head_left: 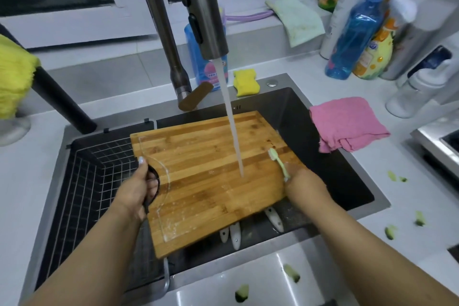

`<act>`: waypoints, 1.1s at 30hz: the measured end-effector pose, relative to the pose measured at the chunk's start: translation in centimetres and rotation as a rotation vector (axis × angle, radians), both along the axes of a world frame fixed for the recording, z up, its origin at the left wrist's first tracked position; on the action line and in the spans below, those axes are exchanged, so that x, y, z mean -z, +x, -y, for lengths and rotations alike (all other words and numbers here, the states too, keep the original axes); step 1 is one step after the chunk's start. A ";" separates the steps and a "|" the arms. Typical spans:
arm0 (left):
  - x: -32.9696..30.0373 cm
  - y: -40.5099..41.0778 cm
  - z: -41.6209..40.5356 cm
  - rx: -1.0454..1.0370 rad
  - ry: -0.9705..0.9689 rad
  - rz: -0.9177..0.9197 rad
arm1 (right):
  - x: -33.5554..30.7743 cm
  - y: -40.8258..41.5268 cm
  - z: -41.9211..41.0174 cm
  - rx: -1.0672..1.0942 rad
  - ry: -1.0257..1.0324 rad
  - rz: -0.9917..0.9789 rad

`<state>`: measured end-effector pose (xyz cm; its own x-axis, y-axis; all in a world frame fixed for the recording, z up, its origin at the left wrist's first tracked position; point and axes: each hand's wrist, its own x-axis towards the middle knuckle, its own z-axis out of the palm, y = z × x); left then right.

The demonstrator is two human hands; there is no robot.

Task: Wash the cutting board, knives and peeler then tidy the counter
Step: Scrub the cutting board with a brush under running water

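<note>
— Forearms reach in from below. What does the left hand [139, 189] grip?
— It curls through the handle hole of the cutting board [211, 174], tilted over the sink [323, 117].
— And the right hand [301, 181]?
— It pinches a green brush [279, 163] against the board's edge. Water [232, 119] lands between both hands.
— The knives?
— White handles [234, 235] poke out beneath the board, just below the right wrist.

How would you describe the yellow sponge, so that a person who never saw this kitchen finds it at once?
Start at the dark sink and look at its back rim, right of the running tap. The yellow sponge lies there, beside a blue bottle. It alone is small, wavy-edged and yellow; the pink cloth lies further right.
</note>
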<state>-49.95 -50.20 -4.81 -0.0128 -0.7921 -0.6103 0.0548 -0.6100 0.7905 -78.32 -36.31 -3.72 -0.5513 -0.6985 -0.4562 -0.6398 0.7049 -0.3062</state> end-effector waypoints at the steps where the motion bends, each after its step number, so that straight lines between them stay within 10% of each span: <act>1: -0.1 -0.1 0.0 -0.001 0.001 0.002 | -0.3 0.9 -0.6 -0.027 -0.015 0.019; 5: -0.3 -0.3 -0.1 -0.002 0.007 0.018 | -0.8 7.3 -0.7 -0.205 -0.184 0.329; 13: -0.9 -0.9 -0.4 -0.011 -0.011 0.065 | 0.8 2.5 2.4 -0.174 0.029 -0.026; 18: -0.8 -1.4 0.2 0.012 0.002 0.144 | -0.5 7.6 0.3 -0.237 -0.075 0.274; 27: -1.1 -3.9 0.7 0.020 -0.053 0.235 | 1.4 4.9 1.5 -0.244 0.212 0.115; 33: -0.5 -6.8 1.1 0.097 -0.037 0.220 | 1.3 5.8 3.3 -0.262 -0.023 0.283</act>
<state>-56.71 -51.28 -4.26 0.0404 -0.8152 -0.5777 -0.1782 -0.5748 0.7987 -72.48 -39.58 -4.97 -0.2069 -0.8111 -0.5471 -0.6853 0.5192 -0.5106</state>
